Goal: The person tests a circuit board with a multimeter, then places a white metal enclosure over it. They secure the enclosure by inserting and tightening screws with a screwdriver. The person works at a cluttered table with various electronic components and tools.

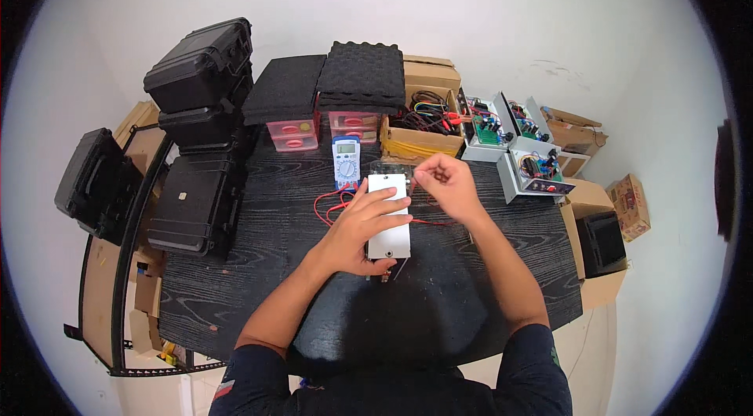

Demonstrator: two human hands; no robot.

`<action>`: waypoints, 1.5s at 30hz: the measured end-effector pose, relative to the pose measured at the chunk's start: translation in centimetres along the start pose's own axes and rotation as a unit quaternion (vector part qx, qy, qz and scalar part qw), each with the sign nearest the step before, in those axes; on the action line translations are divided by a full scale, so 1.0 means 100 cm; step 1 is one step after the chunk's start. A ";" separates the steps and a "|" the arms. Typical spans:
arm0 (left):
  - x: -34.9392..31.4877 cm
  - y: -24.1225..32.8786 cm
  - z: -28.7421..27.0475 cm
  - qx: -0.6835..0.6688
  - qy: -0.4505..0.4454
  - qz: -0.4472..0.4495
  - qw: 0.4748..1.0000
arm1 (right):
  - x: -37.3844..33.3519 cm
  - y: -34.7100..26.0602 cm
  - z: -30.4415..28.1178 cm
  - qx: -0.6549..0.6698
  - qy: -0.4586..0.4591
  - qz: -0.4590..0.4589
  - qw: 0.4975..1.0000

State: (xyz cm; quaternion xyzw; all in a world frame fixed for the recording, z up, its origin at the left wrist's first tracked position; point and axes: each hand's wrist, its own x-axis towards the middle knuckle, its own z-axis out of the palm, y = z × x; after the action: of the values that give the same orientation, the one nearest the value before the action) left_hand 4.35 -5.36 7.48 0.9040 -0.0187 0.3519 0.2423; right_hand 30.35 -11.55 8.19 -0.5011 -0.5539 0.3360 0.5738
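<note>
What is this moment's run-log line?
left hand: spread on white panel | right hand: pinched near panel's far-right corner | anything held there: unclear | multimeter: beyond left hand

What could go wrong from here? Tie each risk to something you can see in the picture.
1. The red lead loops close to the left hand, so a shift of that hand might snag it and tug the multimeter.
2. The left hand lies across the white panel; if its hold slackens, the panel could slip.
3. The right hand works at the panel's upper right corner, where fingertips might get scraped on the edge.
</note>
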 end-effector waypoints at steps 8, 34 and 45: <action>-0.001 0.002 -0.001 -0.005 -0.004 -0.013 1.000 | -0.066 -0.077 0.036 -0.077 -0.172 -0.120 0.975; 0.000 0.004 -0.002 0.006 0.002 -0.006 1.000 | -0.064 -0.095 0.046 -0.250 -0.215 -0.231 0.915; 0.000 0.002 -0.002 -0.005 -0.007 -0.012 1.000 | -0.066 -0.096 0.049 -0.261 -0.218 -0.145 0.929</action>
State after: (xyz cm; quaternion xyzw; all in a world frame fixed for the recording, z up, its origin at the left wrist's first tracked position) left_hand 4.17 -5.50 7.68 0.9053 -0.0111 0.3424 0.2510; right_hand 22.90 -19.37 14.79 -0.4616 -0.8004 0.1938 0.3299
